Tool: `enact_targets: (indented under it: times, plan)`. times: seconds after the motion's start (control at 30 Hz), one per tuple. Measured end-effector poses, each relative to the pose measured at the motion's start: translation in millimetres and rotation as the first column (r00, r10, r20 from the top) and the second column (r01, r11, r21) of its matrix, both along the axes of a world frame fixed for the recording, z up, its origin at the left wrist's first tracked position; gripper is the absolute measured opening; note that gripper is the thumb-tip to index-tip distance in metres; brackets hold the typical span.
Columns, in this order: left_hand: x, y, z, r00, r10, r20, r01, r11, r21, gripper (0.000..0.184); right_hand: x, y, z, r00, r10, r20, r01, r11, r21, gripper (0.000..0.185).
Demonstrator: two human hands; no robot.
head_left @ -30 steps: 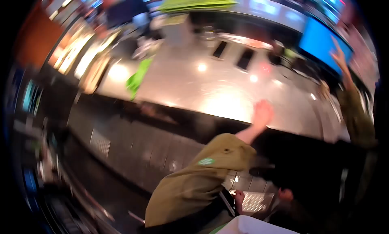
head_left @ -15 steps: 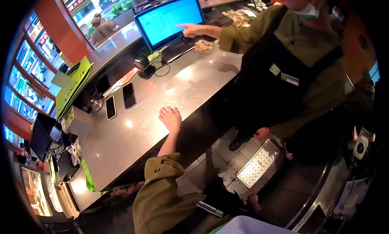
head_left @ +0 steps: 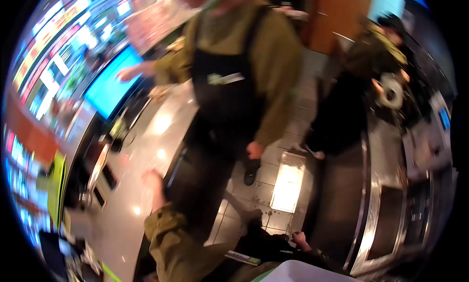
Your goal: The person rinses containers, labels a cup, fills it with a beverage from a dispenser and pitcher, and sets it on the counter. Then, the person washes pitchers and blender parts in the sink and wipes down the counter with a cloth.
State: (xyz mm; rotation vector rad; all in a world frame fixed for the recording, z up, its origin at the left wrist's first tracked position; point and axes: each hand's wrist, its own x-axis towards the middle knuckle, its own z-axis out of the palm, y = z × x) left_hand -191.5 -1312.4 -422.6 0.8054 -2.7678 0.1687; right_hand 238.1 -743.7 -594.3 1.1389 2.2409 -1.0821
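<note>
My left hand (head_left: 154, 186) rests on the metal counter (head_left: 119, 218) near its front edge, blurred, with its fingers apart and nothing seen in them. Low in the view, my right hand (head_left: 301, 241) is beside my dark apron with curled fingers; whatever it may hold is hidden. Two dark phones, one (head_left: 109, 176) and another (head_left: 99, 196), lie on the counter left of my left hand. Across the counter corner, a person in a black apron (head_left: 224, 81) points a finger at a lit blue screen (head_left: 113, 82).
A second person (head_left: 376, 52) stands at the right by a metal worktop (head_left: 383, 160), near a white ring-shaped object (head_left: 392, 91). A bright metal floor plate (head_left: 288, 182) lies in the tiled aisle. Green sheets (head_left: 57, 189) hang at the left.
The view has swung to the right, so the counter and screen sit farther left and the second person shows. My left hand stays on the counter; the co-worker still points at the screen.
</note>
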Motion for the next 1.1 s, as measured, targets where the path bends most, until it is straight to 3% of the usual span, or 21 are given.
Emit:
enact_targets:
  times: [0.03,0.07,0.13,0.2,0.3,0.4,0.43,0.47,0.53,0.6,0.63,0.77,0.8,0.83,0.97,1.03,1.07,1.1]
  plan:
    - [2.1,10.1,17.3,0.995,-0.036,0.093,0.033,0.999,0.030,0.034,0.5,4.9,3.7,1.000,-0.002,-0.017,0.003,0.998,0.055,0.025]
    - [15.2,35.8,44.3,0.999,0.004,-0.036,-0.001,0.998,0.064,0.031,2.5,8.3,4.6,1.000,0.015,-0.023,-0.012,0.994,0.112,0.027]
    - [30.2,61.7,50.4,0.991,0.056,-0.120,-0.057,0.998,-0.003,0.024,3.9,12.4,13.2,0.991,-0.127,-0.045,0.130,0.989,0.075,0.028]
    - [42.0,83.3,17.8,0.840,-0.277,-0.467,0.160,0.948,-0.275,0.021,8.0,14.4,18.1,0.982,-0.176,-0.070,0.180,0.981,0.066,0.027]
    - [81.6,175.7,27.7,0.679,-0.603,-0.419,0.616,0.778,-0.123,0.032,31.8,17.9,20.7,0.978,-0.185,-0.092,0.198,0.967,0.160,0.025]
    - [99.0,262.7,16.1,0.481,-0.795,-0.370,0.860,0.510,0.023,0.033,76.6,35.8,-42.7,0.943,-0.332,-0.016,0.332,0.943,0.034,0.024]
    - [101.4,290.6,11.4,0.449,-0.821,-0.353,0.894,0.411,0.180,0.030,87.3,42.2,-53.6,0.931,-0.366,-0.009,0.366,0.931,0.000,0.022]
    - [102.7,318.0,7.2,0.404,-0.851,-0.335,0.896,0.296,0.330,0.027,103.0,48.1,-87.2,0.910,-0.410,-0.066,0.407,0.912,-0.053,0.018]
    - [105.8,363.6,-11.7,0.400,-0.910,-0.112,0.725,0.239,0.646,0.023,107.9,61.3,-61.8,0.896,-0.438,-0.076,0.427,0.896,-0.124,0.018]
    - [109.0,405.0,-37.2,0.164,-0.978,0.125,0.520,0.194,0.832,0.026,110.6,70.6,-30.2,0.872,-0.476,-0.117,0.442,0.867,-0.230,0.019]
    - [112.8,421.2,-50.9,-0.037,-0.993,0.113,0.616,0.066,0.785,0.028,112.0,71.3,-16.9,0.849,-0.510,-0.141,0.458,0.841,-0.288,0.019]
    - [163.2,494.9,-59.9,-0.266,-0.953,0.145,0.608,-0.049,0.792,0.028,111.6,92.6,17.4,0.700,-0.685,-0.200,0.482,0.661,-0.576,0.021]
    - [173.2,508.4,-57.6,-0.298,-0.944,0.141,0.588,-0.065,0.806,0.027,105.8,96.7,50.0,0.565,-0.824,0.025,0.572,0.370,-0.732,0.020]
    - [183.2,522.5,-53.2,-0.326,-0.935,0.138,0.569,-0.078,0.819,0.027,105.0,101.6,69.6,0.548,-0.832,0.080,0.609,0.332,-0.720,0.023]
    - [208.2,560.3,-57.2,-0.409,-0.882,0.235,0.564,-0.042,0.824,0.026,110.5,111.9,88.2,0.627,-0.776,0.064,0.531,0.366,-0.764,0.030]
    - [218.4,569.6,-54.4,-0.417,-0.886,0.205,0.571,-0.079,0.817,0.026,112.1,119.0,94.4,0.646,-0.761,0.066,0.514,0.369,-0.774,0.030]
    - [220.3,572.3,-54.6,-0.422,-0.886,0.190,0.575,-0.100,0.812,0.026,113.0,123.2,80.7,0.670,-0.740,0.061,0.486,0.375,-0.790,0.032]
    - [216.8,573.3,-63.6,-0.501,-0.856,0.128,0.601,-0.238,0.763,0.028,113.9,125.6,81.8,0.671,-0.740,0.044,0.480,0.389,-0.786,0.033]
